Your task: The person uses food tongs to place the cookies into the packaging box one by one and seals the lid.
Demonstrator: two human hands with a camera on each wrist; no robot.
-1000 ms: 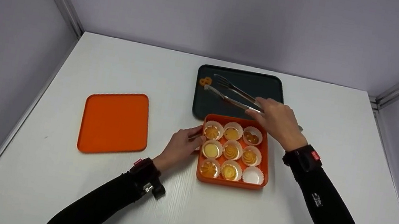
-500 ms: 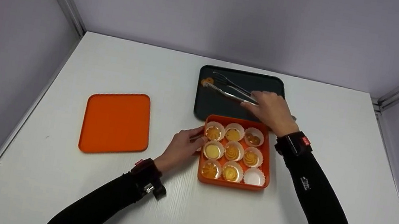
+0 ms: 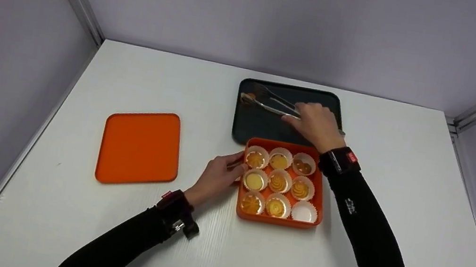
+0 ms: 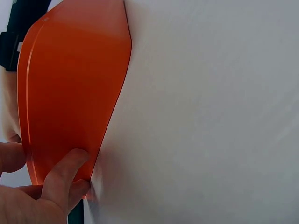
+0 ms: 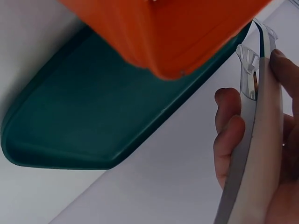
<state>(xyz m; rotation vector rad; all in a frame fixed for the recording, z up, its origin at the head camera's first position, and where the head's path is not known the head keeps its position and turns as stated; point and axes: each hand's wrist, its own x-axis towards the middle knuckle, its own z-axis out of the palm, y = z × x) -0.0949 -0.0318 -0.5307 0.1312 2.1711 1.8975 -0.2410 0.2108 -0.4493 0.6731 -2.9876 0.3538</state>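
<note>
In the head view my right hand (image 3: 318, 124) grips metal tongs (image 3: 277, 109) over the dark green tray (image 3: 257, 129). The tong tips are at a small pretzel-shaped cookie (image 3: 252, 95), partly covered by the nearer tip; whether they pinch it is unclear. My left hand (image 3: 215, 177) rests against the left side of the orange box (image 3: 277, 221); in the left wrist view its fingers (image 4: 60, 179) press the outer wall. Paper cups in the box hold cookies, such as a swirled cookie (image 3: 279, 182). The front-right paper cup (image 3: 304, 212) holds nothing.
An orange lid-like square tray (image 3: 140, 149) lies on the white table (image 3: 205, 99), left of the box. The dark green tray sits directly behind the box. Pale panels (image 3: 302, 29) enclose the table at the back and sides.
My right hand has moved left and away from me with the tongs, bringing their tips from beside the cookie onto it. My left hand stays at the box.
</note>
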